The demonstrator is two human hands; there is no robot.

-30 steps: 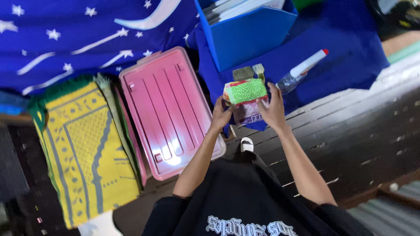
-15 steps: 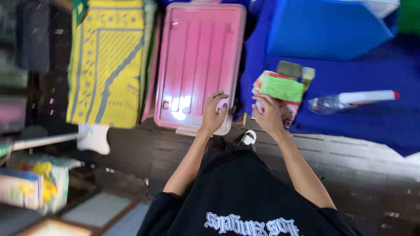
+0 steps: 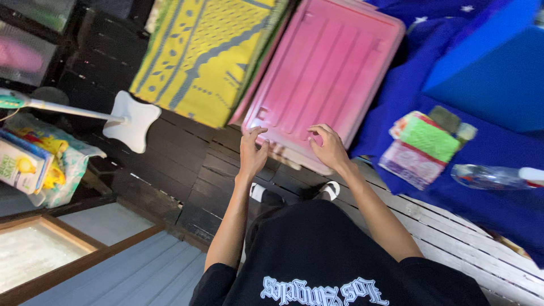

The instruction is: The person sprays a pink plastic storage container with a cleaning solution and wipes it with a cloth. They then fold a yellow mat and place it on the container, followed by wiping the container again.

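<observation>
Your right hand (image 3: 328, 148) has left the green sponge pack (image 3: 429, 137) and joined your left hand (image 3: 251, 152) on the pink lid's (image 3: 328, 73) near edge. Both grips loose, fingers spread, grasping nothing.

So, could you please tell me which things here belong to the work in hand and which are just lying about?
In hand:
- left hand and right hand, both on the near edge of the pink plastic lid

Lying about:
- yellow patterned mat
- green sponge pack
- clear bottle
- blue box
- white stand base
</observation>
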